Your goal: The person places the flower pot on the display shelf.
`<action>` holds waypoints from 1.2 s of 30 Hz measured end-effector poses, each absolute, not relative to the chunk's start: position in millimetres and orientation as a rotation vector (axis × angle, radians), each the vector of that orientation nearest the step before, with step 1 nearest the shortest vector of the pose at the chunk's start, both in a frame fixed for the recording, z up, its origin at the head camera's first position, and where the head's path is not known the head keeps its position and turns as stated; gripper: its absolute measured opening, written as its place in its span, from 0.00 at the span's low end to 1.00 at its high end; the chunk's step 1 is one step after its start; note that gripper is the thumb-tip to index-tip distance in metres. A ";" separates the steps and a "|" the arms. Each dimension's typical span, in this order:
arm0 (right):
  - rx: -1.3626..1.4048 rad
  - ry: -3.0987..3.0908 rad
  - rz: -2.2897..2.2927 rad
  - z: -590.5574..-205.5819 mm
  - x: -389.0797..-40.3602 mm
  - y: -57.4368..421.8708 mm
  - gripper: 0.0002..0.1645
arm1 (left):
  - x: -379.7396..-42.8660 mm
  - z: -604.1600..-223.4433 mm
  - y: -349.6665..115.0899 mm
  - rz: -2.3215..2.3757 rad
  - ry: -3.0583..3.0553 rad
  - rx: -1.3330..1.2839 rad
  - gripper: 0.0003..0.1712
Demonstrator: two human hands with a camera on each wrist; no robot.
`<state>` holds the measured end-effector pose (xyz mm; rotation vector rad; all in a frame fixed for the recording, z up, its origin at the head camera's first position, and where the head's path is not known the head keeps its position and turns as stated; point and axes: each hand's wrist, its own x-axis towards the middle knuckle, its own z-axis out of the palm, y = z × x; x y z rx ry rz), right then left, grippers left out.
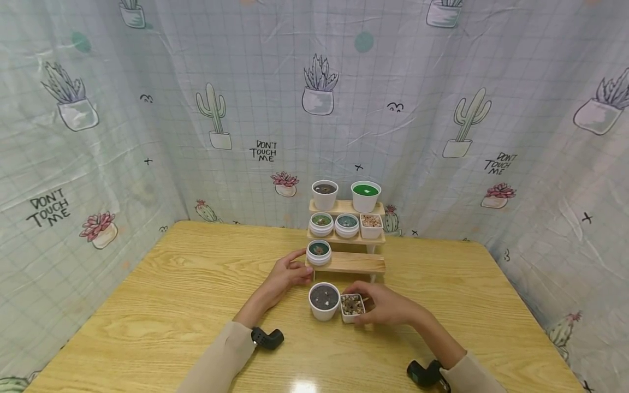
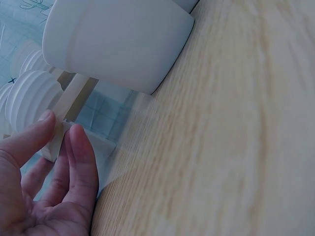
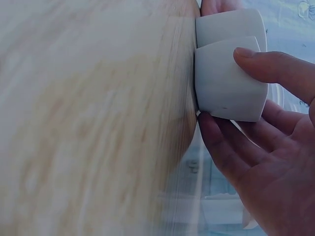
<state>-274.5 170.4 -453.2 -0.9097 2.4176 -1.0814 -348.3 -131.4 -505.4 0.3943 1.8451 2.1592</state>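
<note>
My left hand (image 1: 286, 274) pinches the left end of the lowest board (image 1: 356, 262) of a wooden tiered stand; in the left wrist view the thumb lies on top and fingers are beneath. Just above them a round ribbed white pot (image 1: 319, 252) sits on that board. My right hand (image 1: 388, 304) grips a small square white pot (image 1: 352, 307) filled with pebbles, thumb on the near side and fingers on the far side. This pot stands on the table, right beside a round white pot (image 1: 324, 301) of dark soil. In the right wrist view the square pot (image 3: 229, 81) overlaps the round one.
Two ribbed pots (image 1: 321, 224) (image 1: 346, 225) and a square pebble pot (image 1: 371, 226) fill the middle tier. On the top tier stand a pot of dark soil (image 1: 325, 195) and a pot with a green surface (image 1: 366, 197). A printed curtain (image 1: 236, 185) hangs behind the wooden table (image 1: 157, 305).
</note>
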 end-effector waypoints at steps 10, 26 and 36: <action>-0.907 2.436 -1.086 -456.4 -279.0 176.6 0.32 | -348.0 -505.8 -131.1 2.157 1.842 0.410 0.42; -0.878 2.484 -1.113 -445.0 -277.1 177.2 0.33 | -346.4 -502.3 -130.0 2.157 1.840 0.409 0.41; -0.884 2.485 -1.146 -438.5 -278.0 179.1 0.33 | -348.2 -504.4 -130.3 2.159 1.840 0.406 0.41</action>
